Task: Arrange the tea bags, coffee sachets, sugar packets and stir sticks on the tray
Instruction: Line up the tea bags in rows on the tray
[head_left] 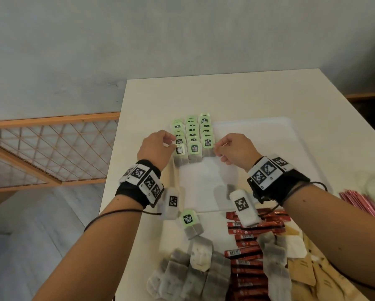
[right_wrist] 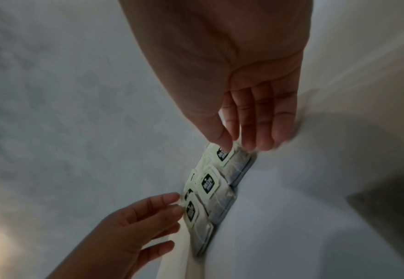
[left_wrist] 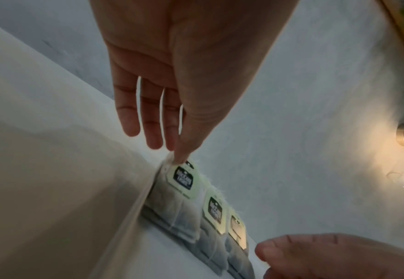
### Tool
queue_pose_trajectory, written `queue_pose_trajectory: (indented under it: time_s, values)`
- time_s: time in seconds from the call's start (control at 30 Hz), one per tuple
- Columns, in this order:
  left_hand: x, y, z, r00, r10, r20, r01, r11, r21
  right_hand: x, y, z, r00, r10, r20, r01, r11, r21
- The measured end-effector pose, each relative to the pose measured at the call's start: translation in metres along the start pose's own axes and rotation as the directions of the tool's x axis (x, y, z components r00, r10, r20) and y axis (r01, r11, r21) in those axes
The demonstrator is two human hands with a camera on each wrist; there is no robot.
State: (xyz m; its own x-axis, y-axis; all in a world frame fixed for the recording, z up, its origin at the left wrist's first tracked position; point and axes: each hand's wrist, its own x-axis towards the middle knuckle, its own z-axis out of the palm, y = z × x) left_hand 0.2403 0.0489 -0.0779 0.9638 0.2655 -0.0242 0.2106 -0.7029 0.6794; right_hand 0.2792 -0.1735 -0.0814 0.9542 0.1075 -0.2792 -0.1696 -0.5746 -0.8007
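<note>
Three columns of green-tagged tea bags point(head_left: 192, 135) lie overlapped at the far left of the white tray point(head_left: 269, 135). My left hand point(head_left: 173, 144) pinches the top corner of the nearest bag in the left column point(head_left: 180, 152), thumb against forefinger, as the left wrist view shows: left hand point(left_wrist: 176, 158), that bag point(left_wrist: 179, 198). My right hand point(head_left: 217, 148) pinches the edge of the nearest bag in the right column point(head_left: 208, 146); in the right wrist view the right hand point(right_wrist: 232, 147) has thumb and forefinger on this bag point(right_wrist: 234, 162).
Near me lie one loose tagged tea bag point(head_left: 189, 222), a heap of tea bags point(head_left: 193, 272), red coffee sachets point(head_left: 247, 253), brown sugar packets point(head_left: 312, 272) and pink stir sticks point(head_left: 360, 203). A wooden lattice rail point(head_left: 41, 148) stands left of the table.
</note>
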Motion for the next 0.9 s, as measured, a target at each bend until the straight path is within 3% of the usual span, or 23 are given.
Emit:
queue_pose_trajectory:
  time_s: [0.1, 0.27, 0.47, 0.6, 0.8, 0.9]
  values:
    - [-0.007, 0.001, 0.000, 0.999, 0.043, 0.000, -0.043, 0.998, 0.054, 0.003, 0.003, 0.002, 0.999, 0.034, 0.011, -0.033, 0.998, -0.052]
    - [-0.021, 0.006, 0.001, 0.977, 0.012, 0.215, -0.061, 0.973, 0.223, 0.009, 0.003, 0.005, 0.999, 0.030, 0.032, -0.026, 0.994, -0.111]
    - [-0.020, 0.017, 0.000, 0.972, -0.038, 0.231, -0.035, 0.953, 0.302, 0.005, -0.001, -0.002, 0.996, 0.011, 0.091, 0.002, 0.989, -0.147]
    - [-0.034, 0.032, 0.002, 0.971, 0.033, 0.237, -0.109, 0.943, 0.315, -0.015, 0.004, -0.027, 0.978, -0.013, 0.207, 0.062, 0.971, -0.233]
    - [-0.077, 0.064, 0.027, 0.886, 0.191, 0.423, -0.310, 0.921, 0.235, -0.059, 0.028, -0.056, 0.943, 0.025, 0.332, 0.149, 0.860, -0.488]
    - [-0.094, 0.074, 0.042, 0.837, 0.234, 0.494, -0.393, 0.886, 0.246, -0.073, 0.038, -0.053, 0.947, 0.026, 0.321, 0.154, 0.838, -0.524]
